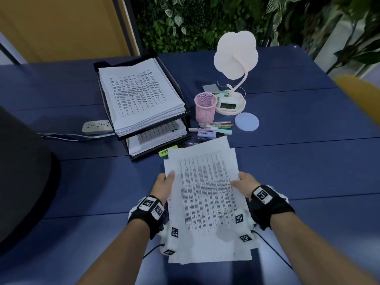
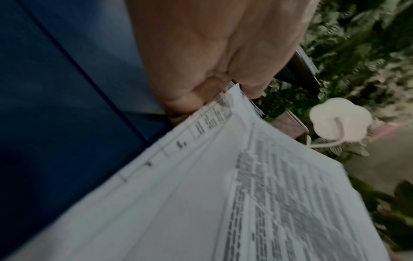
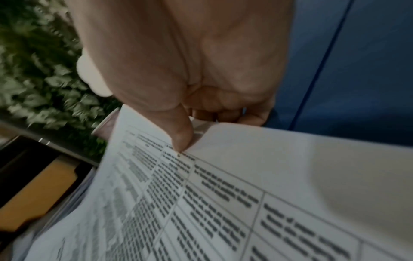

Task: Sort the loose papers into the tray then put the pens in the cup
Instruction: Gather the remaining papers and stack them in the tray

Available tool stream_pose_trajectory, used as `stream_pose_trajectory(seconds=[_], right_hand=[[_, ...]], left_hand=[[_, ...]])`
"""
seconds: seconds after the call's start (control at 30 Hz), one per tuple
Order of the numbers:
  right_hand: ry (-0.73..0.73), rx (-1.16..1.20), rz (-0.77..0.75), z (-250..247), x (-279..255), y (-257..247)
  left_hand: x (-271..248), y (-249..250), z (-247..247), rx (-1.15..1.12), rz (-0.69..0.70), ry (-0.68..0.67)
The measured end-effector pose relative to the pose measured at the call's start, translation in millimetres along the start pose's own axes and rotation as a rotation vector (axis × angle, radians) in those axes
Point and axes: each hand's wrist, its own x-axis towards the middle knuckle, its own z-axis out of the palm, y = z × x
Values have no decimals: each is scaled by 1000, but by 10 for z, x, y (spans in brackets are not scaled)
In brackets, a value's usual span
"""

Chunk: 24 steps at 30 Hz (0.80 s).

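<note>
A loose stack of printed papers (image 1: 205, 194) is held up over the blue table (image 1: 298, 153) in front of me. My left hand (image 1: 167, 179) grips its left edge, thumb on top (image 2: 252, 83). My right hand (image 1: 239, 181) pinches the right edge, thumb pressed on the top sheet (image 3: 181, 137). The black two-tier tray (image 1: 186, 112) stands at the back left, both tiers filled with sheets (image 1: 139, 93). A pink mesh cup (image 1: 205, 106) stands right of the tray. Several pens and highlighters (image 1: 213, 128) lie in front of the cup, partly hidden by the held papers.
A white flower-shaped lamp (image 1: 235, 54) with a small clock (image 1: 227, 104) stands behind the cup, a pale round coaster (image 1: 246, 121) beside it. A power strip (image 1: 96, 126) with cable lies left of the tray. Dark chair at left (image 1: 22, 171), yellow chair at right (image 1: 359, 97).
</note>
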Motion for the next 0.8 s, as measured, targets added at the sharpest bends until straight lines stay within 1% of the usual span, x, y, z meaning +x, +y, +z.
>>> stream_pose_trajectory(seconds=[0.07,0.13,0.2,0.27,0.3,0.37,0.4,0.43,0.47,0.53,0.6,0.67,0.73,0.8], right_hand=[[-7,0,-42,86,10,-23],[-13,-18,-69,130,17,-36],[76,-17,-93,118,59,-11],[186,117,-132,73,107,17],[184,235,-137,41,96,-9],[108,464,-151,-21,42,-111],[71,532,-182,-53,1,-184],[69,562,-226,-84,-37,-261],[94,583,-279,-112,-74,-345],[200,579,-380,-174,-180,-543],[278,586,-499,-241,-298,-751],[341,622,-608,-297,-422,-935],[404,655,-679,-334,-492,-1049],[430,681,-709,-346,-535,-1109]], left_hand=[[-43,7,53,87,44,-44],[-69,17,55,134,99,-28],[-96,67,24,99,163,4],[-130,170,-33,-8,213,4],[-166,248,-69,-70,239,-6],[-209,434,-126,-153,277,-15],[-217,527,-142,-175,295,5],[-212,610,-157,-191,316,36],[-218,694,-163,-188,333,68],[-265,875,-166,-165,385,143],[-344,1060,-152,-186,472,197],[-439,1237,-134,-228,581,217],[-510,1349,-141,-261,669,239],[-532,1387,-156,-274,763,286]])
